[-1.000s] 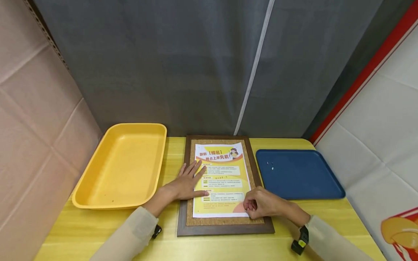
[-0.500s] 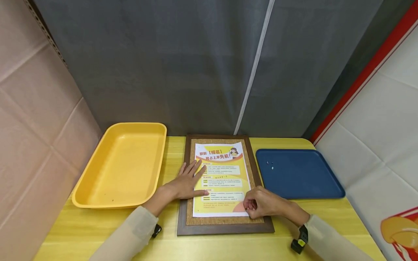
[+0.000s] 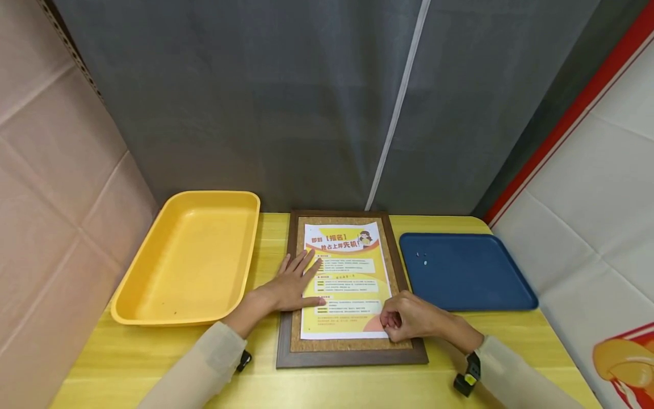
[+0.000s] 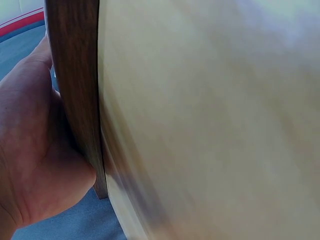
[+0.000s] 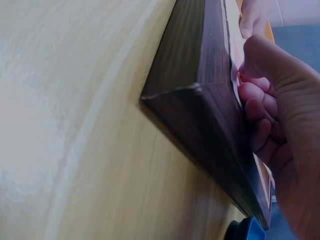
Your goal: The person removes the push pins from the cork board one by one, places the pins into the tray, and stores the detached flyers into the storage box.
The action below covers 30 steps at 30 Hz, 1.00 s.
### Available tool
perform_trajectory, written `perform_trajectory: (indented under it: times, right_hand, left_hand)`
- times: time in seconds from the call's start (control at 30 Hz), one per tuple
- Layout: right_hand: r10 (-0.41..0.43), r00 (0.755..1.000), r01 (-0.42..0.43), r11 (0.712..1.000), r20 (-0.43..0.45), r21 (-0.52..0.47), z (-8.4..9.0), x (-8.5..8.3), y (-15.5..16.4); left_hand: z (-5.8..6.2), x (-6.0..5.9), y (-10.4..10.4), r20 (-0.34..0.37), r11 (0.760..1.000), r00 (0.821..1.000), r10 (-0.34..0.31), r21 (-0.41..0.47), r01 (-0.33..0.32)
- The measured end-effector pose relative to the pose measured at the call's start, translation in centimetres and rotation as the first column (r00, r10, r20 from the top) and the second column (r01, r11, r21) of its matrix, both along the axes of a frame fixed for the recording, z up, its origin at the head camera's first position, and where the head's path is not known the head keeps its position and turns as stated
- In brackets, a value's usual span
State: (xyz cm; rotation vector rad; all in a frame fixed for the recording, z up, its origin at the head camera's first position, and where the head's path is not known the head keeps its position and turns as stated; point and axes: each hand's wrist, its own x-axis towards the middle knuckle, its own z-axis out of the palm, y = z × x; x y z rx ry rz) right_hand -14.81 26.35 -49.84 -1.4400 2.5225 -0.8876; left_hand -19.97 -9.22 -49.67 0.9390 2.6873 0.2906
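Trays flank the work: a deep yellow plastic tray [image 3: 191, 255] sits at the far left of the yellow wooden table [image 3: 357, 386]. Just right of it the left hand [image 3: 293, 284] lies flat, its grip spread with straight fingers pressing the left edge of the yellow printed paper sheet [image 3: 347, 281]. That sheet lies on the cork board with a dark brown wooden frame [image 3: 352, 357], in the middle of the table. At the sheet's near right corner the right hand [image 3: 409, 318] has its grip curled, fingertips [image 5: 252, 92] pinching the paper's corner. Farther right rests a flat blue plastic tray [image 3: 467, 272], apart from the frame.
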Motion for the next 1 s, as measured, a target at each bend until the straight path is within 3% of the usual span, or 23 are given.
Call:
perform_trajectory:
  times: [0.8, 1.0]
  right_hand:
    - [0.018, 1.0, -0.018, 1.0, 0.001, -0.018, 0.02, -0.21, 0.18]
    - [0.002, 0.999, -0.002, 1.0, 0.044, 0.006, 0.09, -0.27, 0.18]
  left_hand:
    - [0.38, 0.17, 0.11, -0.002, 1.0, 1.0, -0.005, 0.018, 0.005]
    - [0.26, 0.11, 0.08, -0.005, 1.0, 1.0, 0.002, 0.013, -0.002]
